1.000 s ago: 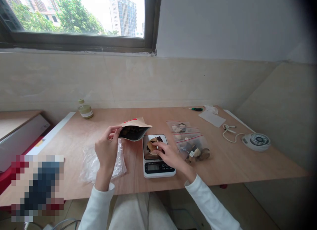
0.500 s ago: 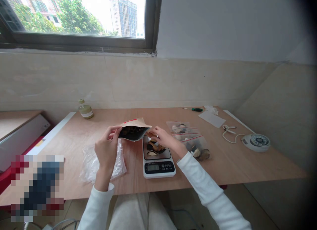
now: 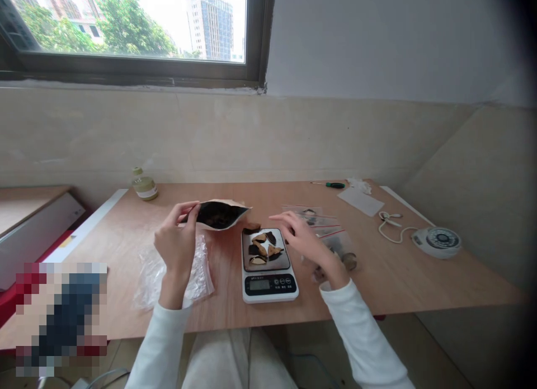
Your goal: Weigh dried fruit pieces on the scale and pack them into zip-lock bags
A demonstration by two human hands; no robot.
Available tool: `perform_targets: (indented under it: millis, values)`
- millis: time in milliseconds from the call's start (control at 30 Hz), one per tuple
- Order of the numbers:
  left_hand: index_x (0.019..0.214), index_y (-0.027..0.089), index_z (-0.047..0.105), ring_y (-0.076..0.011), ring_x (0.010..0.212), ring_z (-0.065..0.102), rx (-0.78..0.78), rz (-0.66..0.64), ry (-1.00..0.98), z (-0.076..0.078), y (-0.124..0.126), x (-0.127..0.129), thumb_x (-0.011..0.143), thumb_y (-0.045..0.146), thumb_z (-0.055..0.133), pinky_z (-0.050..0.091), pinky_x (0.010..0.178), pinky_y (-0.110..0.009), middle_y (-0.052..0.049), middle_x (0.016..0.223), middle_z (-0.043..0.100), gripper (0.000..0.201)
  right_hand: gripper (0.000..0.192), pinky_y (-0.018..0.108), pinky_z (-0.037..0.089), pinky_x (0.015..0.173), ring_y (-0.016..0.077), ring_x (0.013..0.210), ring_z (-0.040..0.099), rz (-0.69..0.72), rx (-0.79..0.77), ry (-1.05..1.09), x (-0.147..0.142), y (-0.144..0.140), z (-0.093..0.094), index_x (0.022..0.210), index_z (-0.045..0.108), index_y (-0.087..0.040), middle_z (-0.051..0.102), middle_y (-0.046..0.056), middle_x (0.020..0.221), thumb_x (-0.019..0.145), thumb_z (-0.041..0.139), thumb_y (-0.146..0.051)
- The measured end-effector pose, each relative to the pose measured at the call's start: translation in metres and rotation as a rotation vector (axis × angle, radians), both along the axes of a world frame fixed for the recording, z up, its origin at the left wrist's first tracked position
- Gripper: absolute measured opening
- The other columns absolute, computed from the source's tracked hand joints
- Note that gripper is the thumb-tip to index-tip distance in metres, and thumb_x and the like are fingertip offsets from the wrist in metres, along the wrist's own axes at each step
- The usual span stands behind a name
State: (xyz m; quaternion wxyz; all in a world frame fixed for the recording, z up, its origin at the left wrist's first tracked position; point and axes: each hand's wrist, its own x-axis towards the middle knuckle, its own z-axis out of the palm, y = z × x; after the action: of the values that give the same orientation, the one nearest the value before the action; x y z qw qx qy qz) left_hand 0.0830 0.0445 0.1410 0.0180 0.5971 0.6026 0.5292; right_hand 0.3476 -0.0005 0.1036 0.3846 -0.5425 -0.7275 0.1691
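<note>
My left hand [image 3: 177,238] pinches the left end of a brown paper pouch [image 3: 222,216], whose dark mouth gapes toward me; its contents are too dark to make out. Beside it stands a white digital kitchen scale [image 3: 271,295]. Several dried slices [image 3: 274,250], dark-skinned with tan flesh, lie spread on its metal plate, and one sits at the plate's far left corner. To the right of the plate hovers my right hand [image 3: 308,241], its fingers stretched out and nothing visible in them. The reading on the scale's display is too faint to read.
Clear zip bags [image 3: 331,232] with dark pieces lie right of the scale, partly under my right arm. A crumpled plastic bag [image 3: 201,277] is at left. Further out are a glass bottle [image 3: 145,186], a green-handled screwdriver [image 3: 334,185], a white card [image 3: 361,201] and a corded round device [image 3: 436,242].
My right hand has let go of a dried slice at the scale's far left corner and pulled back to the right. The pouch in my left hand has shifted slightly left.
</note>
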Motion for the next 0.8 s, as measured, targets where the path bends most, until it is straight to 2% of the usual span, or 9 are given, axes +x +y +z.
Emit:
perform_targets:
  millis: [100,167,267,367,467,533,667,800]
  values:
    - [0.096,0.027,0.07,-0.0183,0.084,0.067,0.056,0.041,-0.004,0.01,0.012,0.005,0.084,0.046,0.056,0.046,0.072,-0.028,-0.001,0.088,0.073,0.026,0.035,0.031,0.041,0.095,0.0172,0.108,0.055,-0.127,-0.021,0.11,0.011,-0.026,-0.006,0.11,0.063,-0.022,0.061,0.005,0.113,0.09,0.036,-0.017]
    - [0.098,0.026,0.069,-0.0184,0.084,0.066,0.068,0.049,-0.003,0.016,0.023,0.007,0.085,0.045,0.053,0.046,0.074,-0.03,-0.001,0.09,0.072,0.027,0.033,0.032,0.042,0.093,0.018,0.105,0.056,-0.168,-0.051,0.147,0.016,-0.033,-0.014,0.105,0.065,-0.022,0.062,0.005,0.111,0.089,0.036,-0.019]
    - [0.098,0.022,0.066,-0.02,0.085,0.064,0.057,0.052,0.017,0.02,0.045,0.006,0.088,0.043,0.048,0.047,0.078,-0.034,-0.004,0.092,0.07,0.03,0.032,0.034,0.043,0.092,0.0187,0.102,0.057,-0.182,-0.092,0.23,0.023,-0.026,-0.027,0.103,0.067,-0.022,0.063,0.006,0.11,0.084,0.041,-0.02]
    - [0.101,0.016,0.061,-0.0239,0.094,0.062,0.062,0.053,-0.002,0.018,0.068,0.001,0.091,0.045,0.041,0.047,0.084,-0.039,-0.011,0.101,0.066,0.038,0.035,0.033,0.046,0.088,0.0179,0.1,0.057,-0.153,-0.149,0.422,0.027,-0.007,-0.036,0.104,0.065,-0.021,0.063,0.004,0.112,0.077,0.043,-0.018]
    - [0.111,0.013,0.053,-0.0255,0.108,0.056,0.08,-0.017,-0.065,0.008,0.081,-0.004,0.092,0.044,0.039,0.045,0.092,-0.04,-0.017,0.114,0.058,0.039,0.039,0.031,0.046,0.086,0.0165,0.098,0.057,-0.118,-0.181,0.523,0.023,0.002,-0.04,0.105,0.064,-0.022,0.063,0.003,0.111,0.073,0.043,-0.015]
    - [0.116,0.013,0.049,-0.0246,0.113,0.053,0.078,-0.086,-0.102,-0.002,0.081,-0.007,0.091,0.041,0.042,0.045,0.093,-0.039,-0.018,0.12,0.053,0.038,0.039,0.031,0.046,0.086,0.0158,0.094,0.056,-0.081,-0.193,0.518,0.017,-0.002,-0.043,0.106,0.062,-0.022,0.062,0.003,0.11,0.073,0.044,-0.015]
    - [0.117,0.013,0.045,-0.0237,0.109,0.055,0.019,-0.115,-0.143,-0.027,0.067,-0.009,0.089,0.034,0.046,0.048,0.09,-0.04,-0.018,0.123,0.049,0.035,0.038,0.03,0.046,0.083,0.014,0.084,0.054,0.022,-0.236,0.464,0.004,-0.024,-0.054,0.113,0.057,-0.023,0.058,0.003,0.112,0.077,0.046,-0.015]
    - [0.112,0.014,0.047,-0.024,0.1,0.058,-0.085,-0.102,-0.171,-0.054,0.043,-0.011,0.086,0.03,0.049,0.051,0.083,-0.044,-0.016,0.119,0.049,0.031,0.04,0.031,0.045,0.089,0.0135,0.089,0.055,0.055,-0.22,0.396,-0.001,-0.037,-0.065,0.119,0.051,-0.026,0.053,0.004,0.119,0.081,0.046,-0.015]
